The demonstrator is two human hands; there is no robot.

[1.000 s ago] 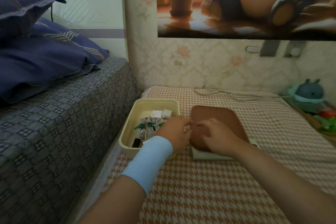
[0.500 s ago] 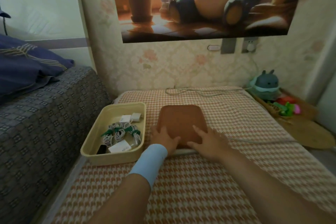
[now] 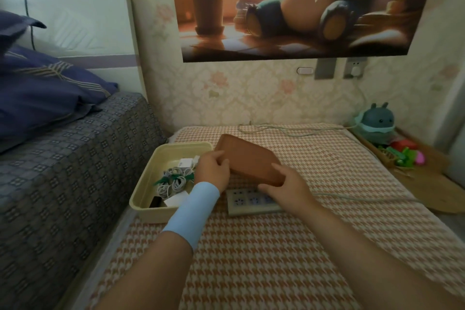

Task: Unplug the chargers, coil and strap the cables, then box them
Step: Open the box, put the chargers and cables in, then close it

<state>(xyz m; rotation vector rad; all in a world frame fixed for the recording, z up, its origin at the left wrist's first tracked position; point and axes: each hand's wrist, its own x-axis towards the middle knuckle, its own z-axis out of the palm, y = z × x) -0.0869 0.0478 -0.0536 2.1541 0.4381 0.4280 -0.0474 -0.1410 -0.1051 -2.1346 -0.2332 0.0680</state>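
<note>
- Bench, houndstooth cloth. Power strip lies flat on it, sockets up, its right end under the right grip.
- Right grip: fingers curled round the near-right corner of the brown lid, thumb on top.
- Left grip: pinches the lid's left edge, thumb on top.
- Lid is off the bench, tilted, hanging above the strip and just beside the box.
- Handling, my read: lid looks thin, stiff and light, so 2 opposite edges are the right hold. The smooth finish may slip; hook fingers under the lip.
- Cream box, just left of the strip, holds coiled white cables w/ green straps, plus white chargers.
- Cables look soft and springy and seem to sit below the rim, so prob. won't block the lid.
- Far: loose cord along the bench's back edge; white plug in wall socket. Can't tell if it's a charger.
</note>
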